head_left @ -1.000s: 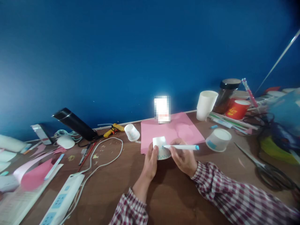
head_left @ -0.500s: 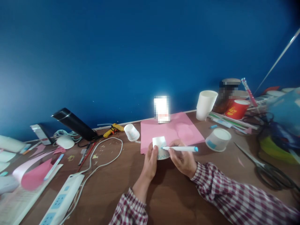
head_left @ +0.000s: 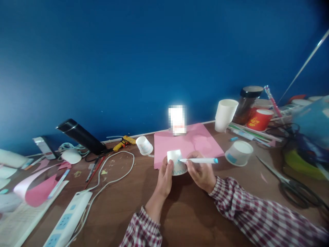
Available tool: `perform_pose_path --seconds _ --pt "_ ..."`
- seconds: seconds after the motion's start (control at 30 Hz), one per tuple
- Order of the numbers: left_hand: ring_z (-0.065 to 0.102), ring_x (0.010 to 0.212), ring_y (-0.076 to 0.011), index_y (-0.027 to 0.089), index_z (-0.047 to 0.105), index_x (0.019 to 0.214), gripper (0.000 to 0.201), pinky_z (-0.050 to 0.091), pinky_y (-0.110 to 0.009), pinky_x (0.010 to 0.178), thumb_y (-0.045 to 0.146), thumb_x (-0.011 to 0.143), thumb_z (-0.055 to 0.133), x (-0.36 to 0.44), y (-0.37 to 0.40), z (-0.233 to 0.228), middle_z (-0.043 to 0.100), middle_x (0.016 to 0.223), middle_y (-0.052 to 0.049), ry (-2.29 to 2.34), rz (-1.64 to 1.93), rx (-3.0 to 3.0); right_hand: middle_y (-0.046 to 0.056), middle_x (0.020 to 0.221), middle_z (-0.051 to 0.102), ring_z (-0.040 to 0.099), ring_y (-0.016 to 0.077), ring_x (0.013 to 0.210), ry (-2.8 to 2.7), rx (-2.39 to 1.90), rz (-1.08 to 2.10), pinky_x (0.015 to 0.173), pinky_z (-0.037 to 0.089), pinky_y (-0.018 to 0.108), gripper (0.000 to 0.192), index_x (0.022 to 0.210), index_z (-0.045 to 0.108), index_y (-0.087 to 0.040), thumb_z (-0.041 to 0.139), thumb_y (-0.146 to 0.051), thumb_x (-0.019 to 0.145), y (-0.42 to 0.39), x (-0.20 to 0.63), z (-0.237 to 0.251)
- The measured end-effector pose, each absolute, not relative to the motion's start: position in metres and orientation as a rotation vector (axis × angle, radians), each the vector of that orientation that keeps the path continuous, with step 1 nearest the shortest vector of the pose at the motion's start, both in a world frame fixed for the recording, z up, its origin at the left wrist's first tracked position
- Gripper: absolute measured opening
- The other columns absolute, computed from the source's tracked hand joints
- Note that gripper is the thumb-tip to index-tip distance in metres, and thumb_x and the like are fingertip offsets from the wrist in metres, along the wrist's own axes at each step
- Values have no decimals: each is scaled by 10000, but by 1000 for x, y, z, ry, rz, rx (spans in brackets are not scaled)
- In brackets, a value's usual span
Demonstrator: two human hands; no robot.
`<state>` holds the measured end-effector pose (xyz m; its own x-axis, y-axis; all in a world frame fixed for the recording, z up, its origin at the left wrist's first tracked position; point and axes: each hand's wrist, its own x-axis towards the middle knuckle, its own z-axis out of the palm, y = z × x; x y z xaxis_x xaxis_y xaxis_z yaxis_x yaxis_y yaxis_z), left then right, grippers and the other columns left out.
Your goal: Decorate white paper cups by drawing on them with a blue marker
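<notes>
My left hand point(head_left: 165, 176) is closed on a small white paper cup point(head_left: 174, 156), thumb on its near side. The cup is upside down, with a blue zigzag line drawn near its wide rim. Between the fingers of my right hand point(head_left: 202, 173) is a white marker point(head_left: 202, 160) with a light blue end. Its tip points left and meets the cup's side, where a blue mark shows. Behind the cup lies pink paper point(head_left: 172, 141). The fingers of my left hand behind the cup are hidden.
Right of my hands stand an upturned paper cup point(head_left: 239, 153), stacked white cups point(head_left: 225, 115) and black-handled scissors point(head_left: 293, 192). Leftward are a small paper cup point(head_left: 144, 145), a yellow glue gun point(head_left: 124, 142), a white cable and a power strip point(head_left: 68, 219). A blue wall rises behind.
The marker and my right hand have shifted very slightly, with the tip staying at the cup's side. My left hand keeps the cup in the same place.
</notes>
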<state>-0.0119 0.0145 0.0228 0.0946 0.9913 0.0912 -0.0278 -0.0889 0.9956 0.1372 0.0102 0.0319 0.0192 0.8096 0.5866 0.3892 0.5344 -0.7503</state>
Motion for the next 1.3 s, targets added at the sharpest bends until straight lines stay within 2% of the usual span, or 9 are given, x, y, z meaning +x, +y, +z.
perform_pose_path --seconds 0.37,0.63,0.93,1.13,1.3 --pt "604 956 -193 176 539 1165 383 462 -287 834 440 910 430 -13 17 16 646 1095 -67 1053 1206 1262 -15 689 565 554 123 574 -1563 -1045 459 536 462 228 14 870 497 -206 484 -212 872 11 137 31" --pt "583 1010 -210 169 542 1175 424 448 -293 858 472 904 422 -15 15 19 631 1140 -80 1129 1176 1262 -5 682 567 548 126 551 -1426 -1035 484 484 454 229 34 850 502 -201 480 -213 872 11 135 33" --pt "588 1009 -214 162 543 1179 424 446 -310 880 459 919 389 -14 14 27 642 1119 -79 1082 1145 1328 16 730 573 562 140 607 -1476 -1018 462 534 477 244 35 873 523 -193 496 -213 865 10 135 30" --pt "501 1187 -241 175 527 1227 487 380 -351 1016 498 865 484 -13 16 24 585 1248 -91 1137 1212 1238 -4 671 550 528 124 559 -1353 -1038 484 504 451 229 88 829 519 -192 476 -244 885 16 136 36" --pt "489 1216 -269 156 577 1179 511 370 -399 1039 536 858 462 -11 16 24 642 1147 -119 1121 1242 1171 25 750 588 570 143 636 -1326 -1035 532 557 481 252 120 920 545 -180 489 -282 894 18 136 30"
